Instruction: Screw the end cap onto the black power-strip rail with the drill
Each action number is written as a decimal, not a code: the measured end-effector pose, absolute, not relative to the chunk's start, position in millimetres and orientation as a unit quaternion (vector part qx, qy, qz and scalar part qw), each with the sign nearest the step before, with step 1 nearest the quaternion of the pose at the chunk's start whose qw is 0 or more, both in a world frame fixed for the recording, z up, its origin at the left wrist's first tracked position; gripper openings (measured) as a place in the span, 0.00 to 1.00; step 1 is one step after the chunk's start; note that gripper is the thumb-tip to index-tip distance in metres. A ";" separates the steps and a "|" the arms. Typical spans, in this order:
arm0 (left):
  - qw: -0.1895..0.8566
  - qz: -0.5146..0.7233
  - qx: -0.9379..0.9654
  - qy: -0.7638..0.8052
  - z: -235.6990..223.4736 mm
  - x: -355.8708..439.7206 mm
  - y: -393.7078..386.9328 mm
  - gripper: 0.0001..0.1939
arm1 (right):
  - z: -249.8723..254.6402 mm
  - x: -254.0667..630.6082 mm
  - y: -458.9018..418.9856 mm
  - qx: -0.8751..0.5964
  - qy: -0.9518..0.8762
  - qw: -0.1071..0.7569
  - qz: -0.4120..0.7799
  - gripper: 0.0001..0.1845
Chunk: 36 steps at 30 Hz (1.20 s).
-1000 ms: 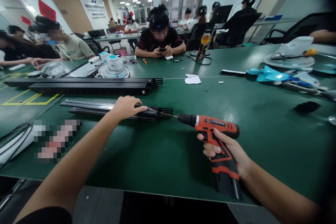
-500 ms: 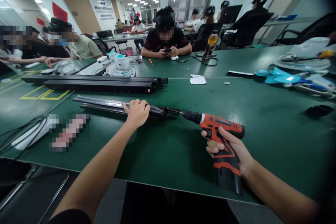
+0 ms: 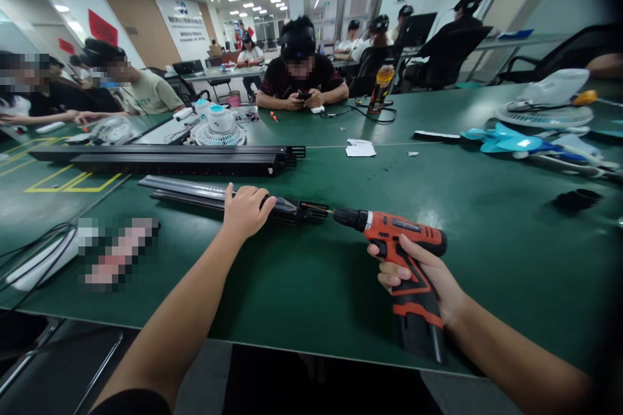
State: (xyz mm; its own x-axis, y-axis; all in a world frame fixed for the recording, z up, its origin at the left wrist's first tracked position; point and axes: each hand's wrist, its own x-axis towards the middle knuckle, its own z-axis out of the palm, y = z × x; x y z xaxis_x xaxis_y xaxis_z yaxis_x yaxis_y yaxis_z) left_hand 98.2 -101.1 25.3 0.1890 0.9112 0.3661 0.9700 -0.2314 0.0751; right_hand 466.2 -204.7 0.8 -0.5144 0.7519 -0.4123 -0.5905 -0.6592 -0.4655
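My right hand (image 3: 418, 272) is closed round the grip of an orange and black cordless drill (image 3: 406, 227), with a finger at its trigger. The drill points left, and its thin bit meets or nearly touches the slotted end of a long black casing (image 3: 287, 211); exact contact is too small to tell. Over the casing's middle lies my left hand (image 3: 246, 211), its fingers curled across the top and holding it on the table. A glossy, see-through strip runs along the casing's upper side.
Behind the casing lie more long black casings (image 3: 185, 161). White fan parts (image 3: 219, 126) and a drink bottle (image 3: 381, 89) stand farther back. Blue fan blades (image 3: 506, 137) are at right, a white paper (image 3: 361, 148) mid-table. Across the table a person (image 3: 302, 71) holds a phone.
My left hand has shifted slightly left along the casing, and its fingers have changed position. The drill stays at the casing's end. The whole view has swung a little.
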 end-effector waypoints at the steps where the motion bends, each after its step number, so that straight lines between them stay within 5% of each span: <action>1: 0.095 -0.160 -0.780 -0.598 25.8 94.5 -99.9 0.26 | 0.9 466.3 -204.7 -0.300 -0.131 0.390 0.861 0.20; 5: 0.095 -0.116 -0.815 -0.560 26.0 83.7 -92.3 0.33 | 0.7 466.6 -204.8 -0.299 -0.131 0.386 0.863 0.20; 36: 0.121 -0.123 -0.807 -0.564 20.0 79.9 -85.5 0.34 | 1.1 466.9 -205.1 -0.303 -0.121 0.384 0.864 0.22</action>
State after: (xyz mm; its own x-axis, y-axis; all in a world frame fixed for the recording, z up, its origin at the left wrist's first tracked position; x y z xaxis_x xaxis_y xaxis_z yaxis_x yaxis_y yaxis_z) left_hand 79.9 -85.5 20.0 0.3330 0.8815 0.3347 0.9409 -0.3341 -0.0563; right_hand 466.9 -205.1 1.1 -0.5226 0.7362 -0.4299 -0.5895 -0.6764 -0.4417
